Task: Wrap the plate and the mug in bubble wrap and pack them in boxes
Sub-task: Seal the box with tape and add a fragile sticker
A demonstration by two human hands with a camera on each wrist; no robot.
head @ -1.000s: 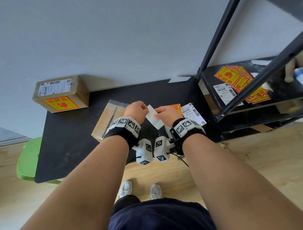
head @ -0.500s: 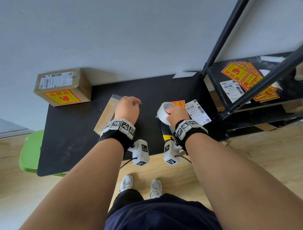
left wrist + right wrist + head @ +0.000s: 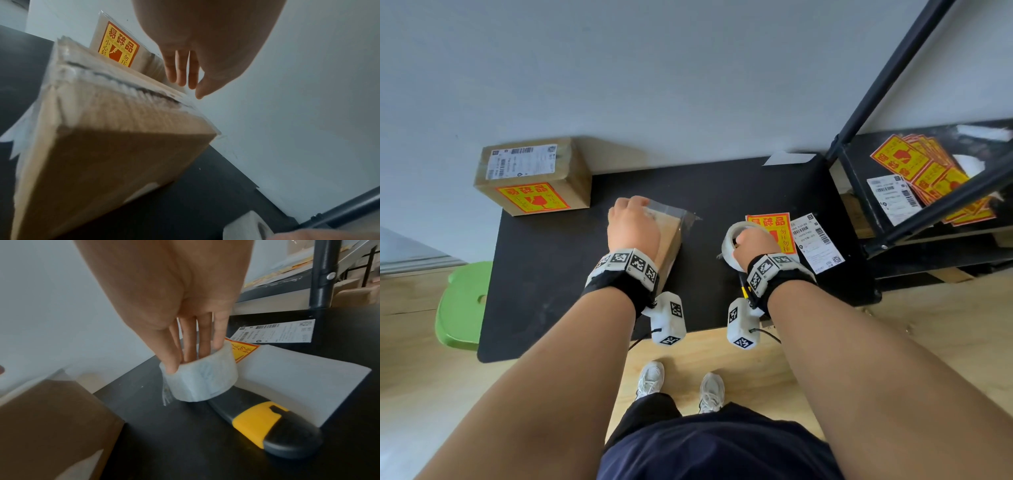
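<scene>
A brown cardboard box (image 3: pixel 671 236) with clear tape over its top lies mid-table; up close it is the taped box (image 3: pixel 115 146). My left hand (image 3: pixel 628 209) rests on its far end, and the left wrist view shows the left hand (image 3: pixel 185 81) with straight fingers over the far edge. My right hand (image 3: pixel 753 241) grips a roll of clear tape (image 3: pixel 732 236) just right of the box. In the right wrist view the right hand (image 3: pixel 185 345) has its fingers inside the roll (image 3: pixel 205 379) and its thumb outside. Neither plate nor mug is in view.
A second, sealed box (image 3: pixel 534 174) with a fragile sticker stands at the black table's (image 3: pixel 551 274) far left corner. By the roll lie a yellow-and-grey utility knife (image 3: pixel 267 423), a white sheet (image 3: pixel 287 378), a fragile sticker (image 3: pixel 774 226) and a shipping label (image 3: pixel 816 243). A black shelf (image 3: pixel 859 192) stands right, a green stool (image 3: pixel 464 305) left.
A second ago both hands held a strip of tape between them above the table. My left hand has since gone down onto the box, and my right hand has lowered the roll toward the sticker.
</scene>
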